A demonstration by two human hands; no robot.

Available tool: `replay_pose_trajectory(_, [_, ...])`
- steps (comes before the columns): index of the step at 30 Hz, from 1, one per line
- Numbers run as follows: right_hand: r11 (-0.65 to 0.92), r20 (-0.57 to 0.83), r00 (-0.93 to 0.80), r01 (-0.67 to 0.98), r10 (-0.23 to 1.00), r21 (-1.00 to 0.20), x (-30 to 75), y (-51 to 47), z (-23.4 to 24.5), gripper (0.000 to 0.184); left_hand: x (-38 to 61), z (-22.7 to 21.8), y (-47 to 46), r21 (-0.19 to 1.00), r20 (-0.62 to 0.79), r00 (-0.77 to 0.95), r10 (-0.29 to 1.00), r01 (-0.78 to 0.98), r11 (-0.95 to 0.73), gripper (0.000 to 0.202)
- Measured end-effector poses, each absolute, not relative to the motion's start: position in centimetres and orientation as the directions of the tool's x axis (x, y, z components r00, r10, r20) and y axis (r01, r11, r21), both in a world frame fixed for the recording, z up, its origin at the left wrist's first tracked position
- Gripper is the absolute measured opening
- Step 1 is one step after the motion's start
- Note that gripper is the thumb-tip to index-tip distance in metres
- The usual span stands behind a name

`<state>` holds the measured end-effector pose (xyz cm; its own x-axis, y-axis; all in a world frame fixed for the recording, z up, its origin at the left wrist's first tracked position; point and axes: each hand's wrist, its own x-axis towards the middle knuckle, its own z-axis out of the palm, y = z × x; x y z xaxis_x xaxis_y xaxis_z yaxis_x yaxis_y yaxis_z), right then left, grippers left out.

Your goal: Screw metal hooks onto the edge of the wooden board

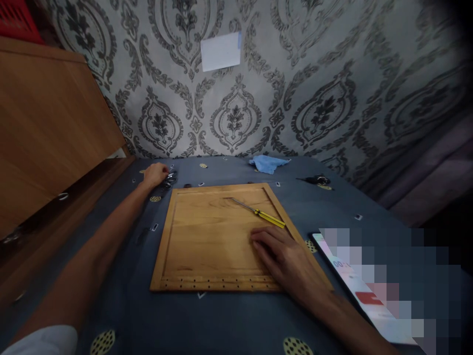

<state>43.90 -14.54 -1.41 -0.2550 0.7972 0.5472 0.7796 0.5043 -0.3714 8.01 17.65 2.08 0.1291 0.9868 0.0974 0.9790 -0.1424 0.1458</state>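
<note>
A wooden board [214,231] with a raised rim and a row of small dark holes along its near edge lies flat. On its right part rests a screwdriver [268,217] with a yellow handle and a thin metal shaft. My right hand [283,254] lies on the board just below the screwdriver, apart from it, with loosely bent fingers and nothing visible in them. Beyond the board's far left corner, my left hand [157,175] is closed, its fingertips at a small cluster of shiny metal pieces [170,180]. What its fingers hold is too small to make out.
A blue cloth [269,163] lies near the patterned wall, with a dark tool-like object [314,179] to its right. A phone [354,281], partly blurred out, lies right of the board. At left stands a wooden cabinet [55,123]. White paper [220,52] hangs on the wall.
</note>
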Motion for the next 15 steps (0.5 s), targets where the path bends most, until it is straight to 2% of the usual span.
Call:
replay_pose_trajectory(8, [0.490, 0.534, -0.238, 0.775, 0.811, -0.399, 43.8, -14.5, -1.4, 0.022, 7.3, 2.7, 17.9, 0.185, 0.054, 0.070, 0.996, 0.980, -0.079, 0.037])
replay_pose_trajectory(15, [0.509, 0.552, -0.256, 0.776, 0.793, -0.371, 43.9, -14.5, -1.5, 0.024, 6.9, 2.7, 18.6, 0.245, -0.101, -0.039, 0.994, 0.968, 0.062, 0.038])
